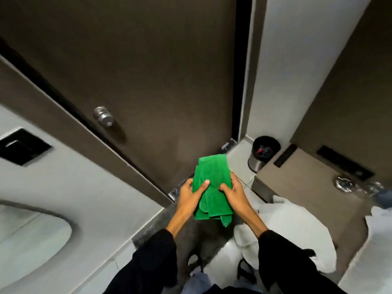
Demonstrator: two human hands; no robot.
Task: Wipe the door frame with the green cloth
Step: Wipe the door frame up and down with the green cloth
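both hands [212,194] gripping green cloth [212,187] | bin [264,152] holds red scraps

Door frame [240,81] unobstructed; bin [263,153] near its foot.

The cloth [212,188] sits between the left hand [189,195] and right hand [234,193], before the door [148,71]. The bin [263,152] stands on the floor [236,158] (right of the door), near the wall corner.
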